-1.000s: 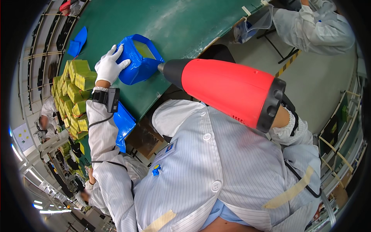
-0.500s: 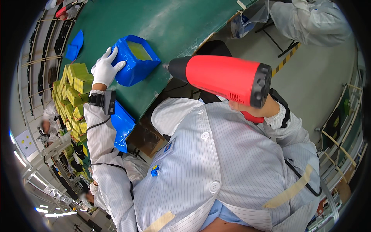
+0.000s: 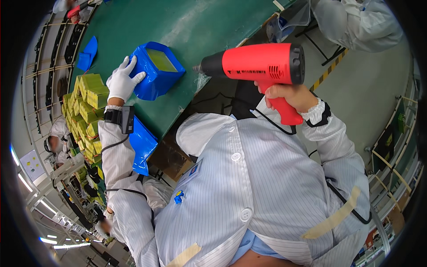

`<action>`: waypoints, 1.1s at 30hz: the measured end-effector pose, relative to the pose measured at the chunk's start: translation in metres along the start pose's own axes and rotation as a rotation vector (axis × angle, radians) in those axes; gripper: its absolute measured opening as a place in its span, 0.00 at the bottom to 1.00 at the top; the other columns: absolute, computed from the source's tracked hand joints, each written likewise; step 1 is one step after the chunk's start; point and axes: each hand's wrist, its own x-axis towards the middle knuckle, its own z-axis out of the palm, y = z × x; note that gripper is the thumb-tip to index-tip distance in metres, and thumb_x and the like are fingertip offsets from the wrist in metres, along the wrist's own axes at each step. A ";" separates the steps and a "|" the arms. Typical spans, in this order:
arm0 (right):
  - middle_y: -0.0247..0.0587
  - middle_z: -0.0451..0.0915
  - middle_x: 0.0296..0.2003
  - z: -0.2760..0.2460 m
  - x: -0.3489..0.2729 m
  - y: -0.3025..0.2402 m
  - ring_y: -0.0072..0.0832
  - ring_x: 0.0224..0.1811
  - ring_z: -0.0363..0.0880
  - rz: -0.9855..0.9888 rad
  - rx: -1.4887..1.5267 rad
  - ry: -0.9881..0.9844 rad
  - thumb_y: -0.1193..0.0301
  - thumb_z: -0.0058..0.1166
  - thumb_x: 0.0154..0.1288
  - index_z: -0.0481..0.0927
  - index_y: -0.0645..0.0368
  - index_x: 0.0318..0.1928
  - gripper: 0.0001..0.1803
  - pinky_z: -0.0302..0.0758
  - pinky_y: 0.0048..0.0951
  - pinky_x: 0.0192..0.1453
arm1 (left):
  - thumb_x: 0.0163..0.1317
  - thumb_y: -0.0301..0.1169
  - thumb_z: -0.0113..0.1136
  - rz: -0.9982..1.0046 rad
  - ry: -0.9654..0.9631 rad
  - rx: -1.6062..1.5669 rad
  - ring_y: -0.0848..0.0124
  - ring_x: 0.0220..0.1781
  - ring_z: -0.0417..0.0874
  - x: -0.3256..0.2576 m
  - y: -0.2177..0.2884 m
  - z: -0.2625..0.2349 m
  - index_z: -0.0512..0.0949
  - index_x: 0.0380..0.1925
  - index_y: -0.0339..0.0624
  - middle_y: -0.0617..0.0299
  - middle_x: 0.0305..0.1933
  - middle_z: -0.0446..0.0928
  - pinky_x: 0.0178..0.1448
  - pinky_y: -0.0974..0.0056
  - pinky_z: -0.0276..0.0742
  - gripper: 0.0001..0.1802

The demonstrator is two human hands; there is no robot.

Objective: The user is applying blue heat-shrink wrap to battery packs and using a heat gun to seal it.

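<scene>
Green table (image 3: 200, 22) in a factory room, grey floor (image 3: 369, 89) with striped tape. Blue-wrapped block (image 3: 155, 71), yellow-green top face showing, sits on the table near its edge. Gloved left hand (image 3: 122, 80) lies flat against its side. Bare right hand (image 3: 289, 95) grips the red heat gun (image 3: 255, 64), nozzle toward the block. Yellow-green blocks (image 3: 86, 104) stacked left; blue sheet (image 3: 142, 144) at the edge.

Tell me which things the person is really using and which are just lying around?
In use:
- red heat gun, held in the right hand
- blue-wrapped block, steadied by the gloved left hand

Lying about:
- yellow-green blocks stacked beside the left hand
- loose blue sheets on the green table
- blue sheet hanging off the table edge
</scene>
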 end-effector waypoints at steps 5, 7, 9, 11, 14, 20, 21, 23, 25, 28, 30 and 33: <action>0.43 0.79 0.35 -0.008 0.012 -0.002 0.28 0.24 0.80 0.034 0.035 -0.002 0.69 0.60 0.53 0.78 0.68 0.51 0.24 0.80 0.30 0.27 | 0.58 0.62 0.64 -0.005 0.004 0.008 0.54 0.70 0.74 0.000 0.000 -0.001 0.72 0.69 0.64 0.57 0.74 0.69 0.70 0.45 0.66 0.40; 0.44 0.79 0.35 -0.011 0.016 0.000 0.28 0.24 0.80 0.039 0.036 0.006 0.69 0.60 0.53 0.78 0.68 0.51 0.24 0.80 0.30 0.27 | 0.58 0.61 0.64 -0.008 0.004 0.012 0.54 0.70 0.74 0.000 0.001 -0.001 0.72 0.69 0.64 0.57 0.74 0.69 0.70 0.45 0.66 0.40; 0.44 0.79 0.36 -0.012 0.018 0.002 0.28 0.24 0.80 0.044 0.037 0.013 0.70 0.60 0.53 0.78 0.67 0.51 0.24 0.80 0.30 0.26 | 0.58 0.61 0.64 -0.009 0.005 0.008 0.54 0.70 0.74 0.000 0.003 -0.002 0.72 0.69 0.64 0.57 0.74 0.69 0.70 0.45 0.66 0.39; 0.45 0.79 0.36 -0.013 0.019 0.004 0.28 0.24 0.80 0.064 0.069 0.019 0.70 0.61 0.53 0.78 0.67 0.51 0.24 0.81 0.29 0.26 | 0.59 0.60 0.64 -0.013 -0.014 0.037 0.54 0.70 0.74 -0.001 0.005 -0.005 0.71 0.70 0.64 0.58 0.75 0.68 0.70 0.48 0.67 0.39; 0.45 0.79 0.37 -0.015 0.024 0.008 0.28 0.22 0.80 0.065 0.124 -0.012 0.70 0.61 0.53 0.78 0.67 0.50 0.24 0.81 0.29 0.25 | 0.60 0.59 0.63 -0.015 -0.034 0.063 0.55 0.71 0.73 -0.002 0.007 -0.007 0.70 0.71 0.63 0.59 0.75 0.67 0.70 0.50 0.67 0.39; 0.43 0.80 0.33 -0.012 0.035 0.003 0.29 0.21 0.80 0.023 0.119 -0.022 0.73 0.58 0.55 0.79 0.66 0.48 0.19 0.79 0.29 0.24 | 0.60 0.59 0.63 -0.017 -0.035 0.056 0.54 0.71 0.73 -0.002 0.007 -0.009 0.70 0.71 0.63 0.59 0.75 0.68 0.70 0.49 0.67 0.39; 0.43 0.80 0.33 -0.012 0.039 0.002 0.29 0.21 0.80 0.023 0.119 -0.023 0.73 0.58 0.55 0.79 0.66 0.48 0.19 0.79 0.29 0.24 | 0.60 0.59 0.63 -0.017 -0.035 0.055 0.54 0.71 0.73 -0.001 0.007 -0.009 0.69 0.71 0.63 0.59 0.75 0.68 0.70 0.48 0.67 0.40; 0.47 0.79 0.35 -0.014 0.048 0.002 0.30 0.20 0.80 -0.004 0.102 -0.051 0.71 0.60 0.53 0.77 0.68 0.50 0.23 0.80 0.30 0.23 | 0.60 0.59 0.63 -0.015 -0.028 0.051 0.54 0.71 0.73 0.000 0.006 -0.007 0.70 0.71 0.63 0.59 0.75 0.68 0.70 0.48 0.67 0.39; 0.47 0.79 0.35 -0.015 0.057 0.002 0.30 0.20 0.80 -0.010 0.107 -0.060 0.71 0.60 0.54 0.77 0.68 0.50 0.22 0.80 0.30 0.23 | 0.60 0.59 0.63 -0.017 -0.022 0.050 0.54 0.70 0.73 -0.001 0.005 -0.006 0.70 0.71 0.63 0.59 0.75 0.68 0.70 0.48 0.67 0.39; 0.47 0.79 0.35 -0.013 0.067 -0.003 0.31 0.20 0.80 -0.032 0.114 -0.071 0.71 0.59 0.54 0.77 0.68 0.50 0.22 0.80 0.30 0.23 | 0.58 0.62 0.63 -0.018 -0.007 0.010 0.54 0.70 0.74 -0.001 0.005 -0.004 0.73 0.69 0.64 0.57 0.74 0.69 0.71 0.46 0.64 0.40; 0.47 0.80 0.35 -0.012 0.074 -0.008 0.31 0.20 0.80 -0.049 0.115 -0.077 0.71 0.59 0.54 0.77 0.68 0.50 0.22 0.80 0.30 0.23 | 0.58 0.62 0.63 -0.010 0.002 0.005 0.54 0.70 0.73 -0.001 0.005 -0.003 0.73 0.69 0.65 0.58 0.74 0.69 0.71 0.45 0.64 0.39; 0.46 0.80 0.35 -0.011 0.084 -0.015 0.30 0.21 0.80 -0.085 0.094 -0.079 0.71 0.59 0.55 0.78 0.68 0.50 0.22 0.80 0.30 0.23 | 0.58 0.62 0.64 -0.021 -0.008 0.020 0.55 0.70 0.74 -0.002 0.006 -0.005 0.73 0.68 0.64 0.58 0.74 0.69 0.71 0.46 0.65 0.39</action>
